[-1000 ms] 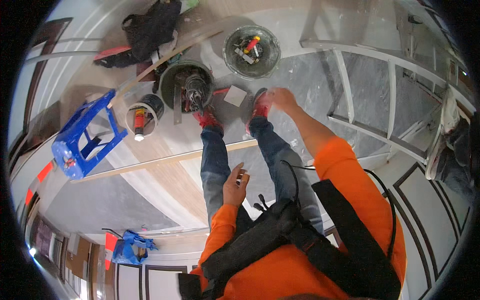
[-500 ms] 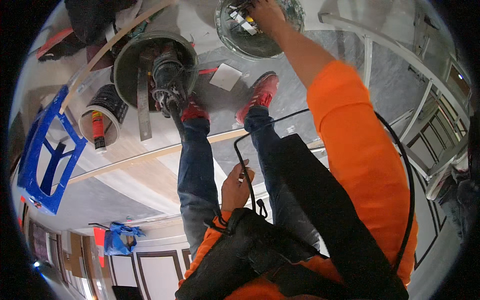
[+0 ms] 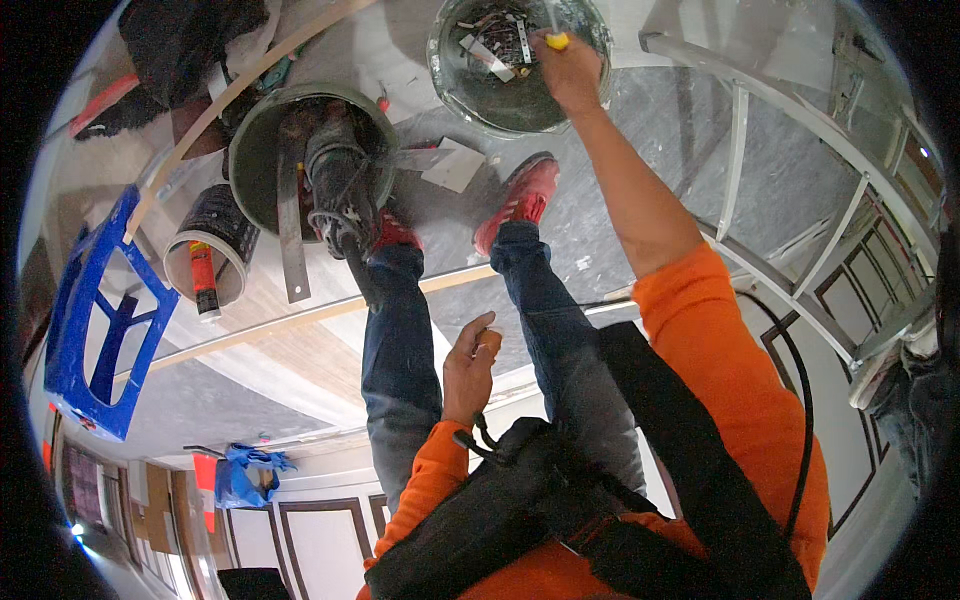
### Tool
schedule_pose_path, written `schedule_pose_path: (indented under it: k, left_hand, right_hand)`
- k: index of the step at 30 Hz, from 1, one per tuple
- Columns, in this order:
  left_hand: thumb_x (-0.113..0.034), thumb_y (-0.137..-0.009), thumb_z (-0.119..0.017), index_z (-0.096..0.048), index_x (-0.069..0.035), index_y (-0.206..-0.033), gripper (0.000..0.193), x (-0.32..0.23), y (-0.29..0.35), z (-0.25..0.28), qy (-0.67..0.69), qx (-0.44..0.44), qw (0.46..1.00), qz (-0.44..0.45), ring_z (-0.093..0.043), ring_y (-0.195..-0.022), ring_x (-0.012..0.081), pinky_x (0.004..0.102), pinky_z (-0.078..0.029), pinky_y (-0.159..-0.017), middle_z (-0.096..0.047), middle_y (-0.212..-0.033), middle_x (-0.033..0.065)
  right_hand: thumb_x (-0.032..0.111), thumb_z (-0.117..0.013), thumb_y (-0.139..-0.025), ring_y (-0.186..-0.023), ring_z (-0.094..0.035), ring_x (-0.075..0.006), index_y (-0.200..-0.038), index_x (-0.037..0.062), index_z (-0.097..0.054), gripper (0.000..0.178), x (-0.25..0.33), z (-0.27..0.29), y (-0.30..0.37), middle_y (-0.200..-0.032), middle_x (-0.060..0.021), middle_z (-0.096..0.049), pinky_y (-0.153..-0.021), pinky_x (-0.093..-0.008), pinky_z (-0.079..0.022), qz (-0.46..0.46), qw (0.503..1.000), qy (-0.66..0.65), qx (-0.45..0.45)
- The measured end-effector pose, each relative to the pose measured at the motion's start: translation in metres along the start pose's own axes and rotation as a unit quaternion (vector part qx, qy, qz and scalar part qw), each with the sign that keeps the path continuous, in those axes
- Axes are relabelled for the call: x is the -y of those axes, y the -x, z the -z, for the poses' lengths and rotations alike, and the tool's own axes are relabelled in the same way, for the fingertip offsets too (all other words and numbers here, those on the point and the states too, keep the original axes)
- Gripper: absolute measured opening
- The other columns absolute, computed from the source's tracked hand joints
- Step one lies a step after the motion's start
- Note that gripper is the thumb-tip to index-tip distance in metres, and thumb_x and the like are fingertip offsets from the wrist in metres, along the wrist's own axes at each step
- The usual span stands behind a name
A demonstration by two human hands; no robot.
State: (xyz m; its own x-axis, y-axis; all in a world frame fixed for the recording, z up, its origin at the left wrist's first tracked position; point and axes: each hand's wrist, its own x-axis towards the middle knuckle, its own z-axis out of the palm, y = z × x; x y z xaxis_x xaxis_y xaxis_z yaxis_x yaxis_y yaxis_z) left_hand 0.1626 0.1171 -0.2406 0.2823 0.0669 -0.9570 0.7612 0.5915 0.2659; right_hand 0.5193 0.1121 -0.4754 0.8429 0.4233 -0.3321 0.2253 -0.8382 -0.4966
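My right hand (image 3: 572,75) is closed around a small tool with a yellow end (image 3: 557,41), over the right rim of a dusty bucket (image 3: 437,75). A blurred grey part of the tool sticks up past the fingers; its kind does not show clearly. Inside the bucket lie a pale flat strip (image 3: 487,58), a perforated metal strip (image 3: 523,40) and many small dark pieces like screws. Between my knees, my left hand (image 3: 470,372) hangs loosely curled, thumb apart, with nothing visible in it.
Left of my feet stands a bucket (image 3: 238,165) with a dusty dark tool (image 3: 340,180) and a metal straightedge (image 3: 292,240). Near it lie a small tub (image 3: 243,285) holding an orange cartridge (image 3: 203,275), and a blue plastic stand (image 3: 65,370). A ladder (image 3: 740,150) lies at right.
My right hand has come up out of the bucket's contents toward its right rim, with the yellow-ended tool in its grip. My left hand has shifted slightly left.
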Motion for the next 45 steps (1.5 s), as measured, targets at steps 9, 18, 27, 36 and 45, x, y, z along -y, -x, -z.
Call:
schedule_pose_path:
  k: [9,18,27,36,45]
  left_hand:
    - [-0.012,-0.096,-0.050,-0.056,-0.001,-0.128,0.033,0.002,-0.002,-0.005,0.070,0.020,0.996,0.053,-0.062,-0.099,0.0182,0.0291,-0.047,-0.089,-0.066,-0.107,0.0115]
    - [-0.010,-0.096,-0.052,-0.055,-0.002,-0.128,0.033,0.015,-0.004,-0.004,0.037,0.038,0.996,0.076,-0.061,-0.104,0.0183,0.0295,-0.046,-0.091,-0.065,-0.110,0.0124]
    - [-0.011,-0.095,-0.054,-0.057,-0.004,-0.128,0.034,0.001,-0.005,-0.002,0.094,0.028,0.988,0.117,-0.059,-0.104,0.0173,0.0286,-0.044,-0.093,-0.064,-0.115,0.0116]
    - [-0.010,-0.093,-0.055,-0.060,-0.005,-0.125,0.032,-0.032,-0.007,-0.013,0.049,-0.010,0.984,0.168,-0.061,-0.103,0.0186,0.0303,-0.045,-0.092,-0.066,-0.111,0.0118]
    - [-0.004,-0.092,-0.050,-0.058,-0.004,-0.128,0.036,-0.029,-0.005,-0.011,0.118,-0.022,0.981,0.150,-0.060,-0.102,0.0177,0.0295,-0.044,-0.093,-0.065,-0.110,0.0107]
  right_hand:
    - [0.022,-0.067,-0.080,-0.085,-0.066,-0.0396,-0.101,0.0128,-0.068,0.023,-0.011,-0.075,-0.008,-0.090,-0.0186,-0.069,-0.073,-0.0501,-0.053,0.023,0.990,0.138,-0.031]
    - [0.025,-0.065,-0.081,-0.103,-0.059,-0.0360,-0.106,0.0136,-0.068,0.028,-0.024,-0.078,-0.020,-0.110,-0.0175,-0.064,-0.088,-0.0470,-0.046,-0.051,0.975,0.150,0.153]
    - [0.023,-0.070,-0.074,-0.093,-0.064,-0.0353,-0.102,0.0174,-0.069,0.028,-0.012,-0.048,0.018,-0.104,-0.0139,-0.065,-0.080,-0.0479,-0.052,0.208,0.964,0.130,0.099]
    - [0.016,-0.063,-0.082,-0.123,-0.047,-0.0356,-0.110,0.0061,-0.068,0.030,-0.043,-0.093,-0.054,-0.122,-0.0172,-0.059,-0.108,-0.0494,-0.033,0.306,0.920,0.232,0.078]
    - [0.013,-0.067,-0.079,-0.106,-0.057,-0.0329,-0.107,0.0071,-0.068,0.029,-0.009,-0.068,-0.051,-0.108,-0.0151,-0.063,-0.090,-0.0489,-0.044,0.401,0.837,0.328,0.176]
